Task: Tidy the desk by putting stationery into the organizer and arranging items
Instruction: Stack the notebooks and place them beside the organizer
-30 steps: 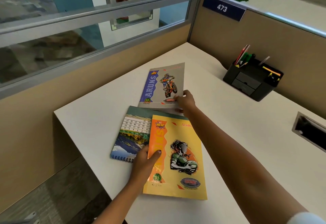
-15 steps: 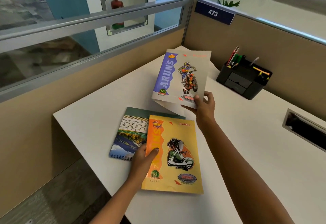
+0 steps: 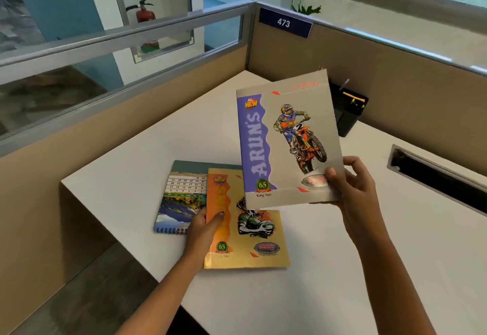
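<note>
My right hand [image 3: 351,185] grips the lower right corner of a grey notebook [image 3: 284,139] with a motocross rider and a purple spine, held up tilted above the white desk [image 3: 163,150]. A yellow-orange notebook [image 3: 250,242] lies flat below it, partly covering a spiral-bound calendar pad [image 3: 179,197]. My left hand [image 3: 204,225] rests on the yellow notebook's left edge, thumb on the cover, fingers over the pad. The black desk organizer [image 3: 350,109] with pens stands at the back right, mostly hidden behind the raised notebook.
Tan cubicle partitions [image 3: 395,84] with glass tops enclose the desk at the back and left. A dark rectangular cable slot [image 3: 434,173] is cut into the desk at right. The desk's left edge [image 3: 87,202] drops off to the floor.
My right hand picked the grey notebook up off the desk and carried it up and toward me, to the right. My left hand stayed on the yellow notebook.
</note>
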A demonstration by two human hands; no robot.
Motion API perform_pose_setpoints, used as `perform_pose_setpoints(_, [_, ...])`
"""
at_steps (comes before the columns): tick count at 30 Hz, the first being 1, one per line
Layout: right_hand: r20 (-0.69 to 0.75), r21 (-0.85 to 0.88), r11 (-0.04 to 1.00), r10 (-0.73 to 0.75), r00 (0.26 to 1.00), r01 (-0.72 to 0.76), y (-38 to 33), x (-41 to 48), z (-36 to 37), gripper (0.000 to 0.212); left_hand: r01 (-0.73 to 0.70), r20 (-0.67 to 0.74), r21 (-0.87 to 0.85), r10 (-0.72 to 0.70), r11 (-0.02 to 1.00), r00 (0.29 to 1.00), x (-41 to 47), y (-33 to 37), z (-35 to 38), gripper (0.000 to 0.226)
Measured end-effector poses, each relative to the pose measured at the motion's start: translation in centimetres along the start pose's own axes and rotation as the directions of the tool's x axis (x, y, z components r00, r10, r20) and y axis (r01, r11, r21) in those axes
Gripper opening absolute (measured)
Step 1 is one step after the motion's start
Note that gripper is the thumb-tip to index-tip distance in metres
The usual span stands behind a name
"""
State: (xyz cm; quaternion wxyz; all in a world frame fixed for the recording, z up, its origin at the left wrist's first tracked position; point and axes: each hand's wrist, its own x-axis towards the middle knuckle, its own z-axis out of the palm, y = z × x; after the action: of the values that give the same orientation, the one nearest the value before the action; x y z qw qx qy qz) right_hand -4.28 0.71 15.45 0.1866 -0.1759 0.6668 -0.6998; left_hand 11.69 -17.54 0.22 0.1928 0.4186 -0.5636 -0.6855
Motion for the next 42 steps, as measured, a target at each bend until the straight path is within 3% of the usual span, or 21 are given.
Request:
perform_pose_setpoints(6, [0.023, -0.069, 0.980, 0.191, 0.981, -0.189, 5.0, -3.3, 0.5, 0.010, 0.019, -0.022, 0.029, -0.018, 0.999, 1.000, 0.3, -0.7, 0.1, 0.019])
perform_pose_setpoints(11, [0.003, -0.074, 0.945, 0.320, 0.948, -0.319, 10.0, -5.1, 1.5, 0.004, 0.126, -0.022, -0.162, -0.132, 0.979, 0.991, 0.2, -0.2, 0.3, 0.028])
perform_pose_setpoints(20, [-0.050, -0.322, 0.885, 0.339, 0.939, -0.336, 12.8, -6.0, 2.8, 0.019, -0.021, -0.016, 0.047, 0.021, 0.999, 1.000, 0.5, -0.8, 0.2, 0.012])
perform_pose_setpoints(26, [-0.119, -0.465, 0.843, 0.243, 0.963, -0.270, 13.8, -6.6, 2.4, 0.043, -0.059, 0.014, 0.016, 0.059, 0.998, 0.998, 0.3, -1.1, 0.1, 0.017])
perform_pose_setpoints(31, [-0.170, -0.506, 0.823, 0.197, 0.965, -0.258, 14.3, -6.6, 1.1, 0.047, -0.069, 0.012, -0.093, 0.071, 0.993, 0.997, -1.1, -1.1, 1.0, 0.013])
perform_pose_setpoints(34, [-0.199, -0.472, 0.842, 0.187, 0.962, -0.261, 13.9, -6.6, 0.1, 0.045, -0.079, 0.038, -0.165, 0.086, 0.983, 0.996, -2.9, -1.2, 1.9, 0.017])
perform_pose_setpoints(38, [-0.143, -0.291, 0.905, 0.279, 0.950, -0.310, 12.4, -7.2, -1.2, 0.038, -0.095, 0.122, -0.216, 0.124, 0.972, 0.985, -5.4, -0.5, 4.0, 0.019])
perform_pose_setpoints(42, [-0.184, -0.155, 0.970, 0.160, 0.970, -0.189, 10.9, -8.1, -3.0, 0.025, -0.151, 0.154, -0.234, 0.190, 0.961, 0.970, -7.0, 1.2, 6.4, 0.020])
